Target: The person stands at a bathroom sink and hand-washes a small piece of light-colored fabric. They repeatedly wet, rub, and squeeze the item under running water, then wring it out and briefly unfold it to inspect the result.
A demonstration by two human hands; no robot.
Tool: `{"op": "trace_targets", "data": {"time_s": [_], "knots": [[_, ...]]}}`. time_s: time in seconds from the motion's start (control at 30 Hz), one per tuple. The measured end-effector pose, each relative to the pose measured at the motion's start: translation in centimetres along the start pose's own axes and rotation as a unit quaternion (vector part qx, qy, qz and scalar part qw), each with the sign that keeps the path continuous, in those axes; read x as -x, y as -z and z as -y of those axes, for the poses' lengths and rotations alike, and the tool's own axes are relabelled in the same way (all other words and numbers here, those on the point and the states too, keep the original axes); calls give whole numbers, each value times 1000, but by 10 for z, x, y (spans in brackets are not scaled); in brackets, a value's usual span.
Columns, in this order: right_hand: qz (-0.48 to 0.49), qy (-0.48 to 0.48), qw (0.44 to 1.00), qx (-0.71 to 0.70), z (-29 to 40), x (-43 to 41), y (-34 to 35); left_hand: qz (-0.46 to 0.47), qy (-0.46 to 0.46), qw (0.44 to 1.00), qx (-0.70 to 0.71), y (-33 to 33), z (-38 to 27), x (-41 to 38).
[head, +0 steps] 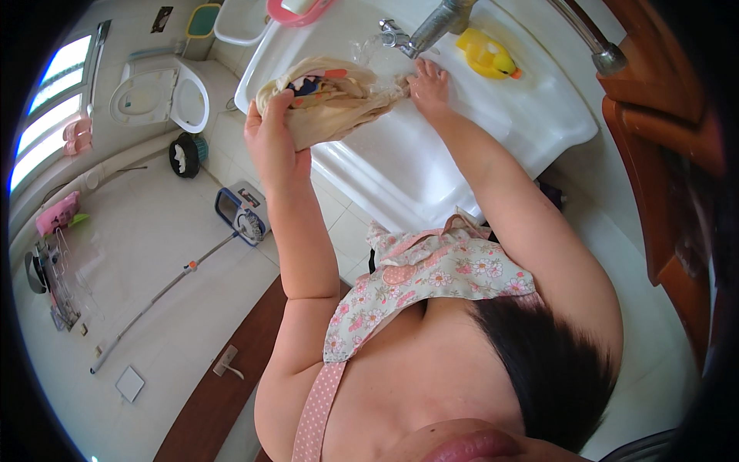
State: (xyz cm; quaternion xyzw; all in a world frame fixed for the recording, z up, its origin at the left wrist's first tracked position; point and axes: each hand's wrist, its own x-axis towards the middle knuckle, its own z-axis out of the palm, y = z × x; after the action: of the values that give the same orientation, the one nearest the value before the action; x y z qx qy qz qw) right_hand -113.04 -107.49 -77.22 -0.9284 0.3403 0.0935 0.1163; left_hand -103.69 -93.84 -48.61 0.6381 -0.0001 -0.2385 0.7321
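My left hand (pixel 271 130) grips a beige cloth garment (pixel 340 112) by its left end, thumb on top, above the rim of the white washbasin (pixel 398 167). A dark blue, white and orange print shows in its folds. The cloth narrows and bunches towards my right hand (pixel 430 89), which is low in the basin below the tap. The cloth's end meets that hand at the thumb side; whether the fingers hold it is unclear. Water runs from the chrome tap (pixel 427 37) beside the cloth. A yellow toy duck (pixel 489 55) sits right of the tap.
A pink soap dish (pixel 300 12) with a white bar stands at the basin's back left. Wooden furniture (pixel 641 167) borders the right. To the left are a toilet (pixel 156 95), a waste bin (pixel 186 155) and a long-handled mop (pixel 190 267) with its bucket.
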Motion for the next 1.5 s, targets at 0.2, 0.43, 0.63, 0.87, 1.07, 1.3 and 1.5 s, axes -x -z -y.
{"op": "trace_targets", "data": {"time_s": [0.2, 0.43, 0.63, 0.87, 1.07, 1.3, 1.5], "knots": [[-13, -5, 1000, 0, -1, -5, -5, 3, -48, 998, 30, -1, -20, 21], [-46, -7, 913, -406, 7, -24, 4, -10, -70, 996, 52, -7, -38, 28], [208, -12, 551, -808, 70, 3, 89, 70, -40, 990, 116, -12, -22, 2], [273, -45, 594, -755, 42, 20, 94, 94, -57, 992, 64, 8, 0, -44], [149, 139, 845, -494, 12, 39, 116, 62, -48, 997, 10, 44, 26, -94], [-93, 91, 838, -529, 29, 35, 118, -6, 30, 796, -604, 88, 91, -141], [-85, 70, 798, -592, 50, 40, 133, 148, 67, 944, -287, 43, 136, -80]]}}
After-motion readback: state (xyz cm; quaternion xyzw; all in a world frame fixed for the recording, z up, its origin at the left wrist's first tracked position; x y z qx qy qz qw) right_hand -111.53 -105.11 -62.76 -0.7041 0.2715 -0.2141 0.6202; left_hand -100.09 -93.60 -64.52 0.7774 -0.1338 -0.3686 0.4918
